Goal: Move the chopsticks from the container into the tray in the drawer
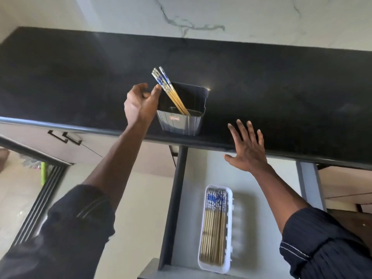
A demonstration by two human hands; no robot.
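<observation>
A dark rectangular container stands near the front edge of the black countertop. A few chopsticks with blue-and-white tops lean in it toward the upper left. My left hand is at the container's left rim, fingers curled, thumb tip touching the chopsticks' patterned part; no closed grip shows. My right hand hovers with fingers spread over the counter edge, above the drawer, holding nothing. In the open drawer below lies a white tray with several chopsticks laid side by side in it.
The black countertop runs across the view with a marble wall behind. Cabinet doors with black handles sit to the left under the counter. The drawer's dark left side wall stands between the cabinets and the tray.
</observation>
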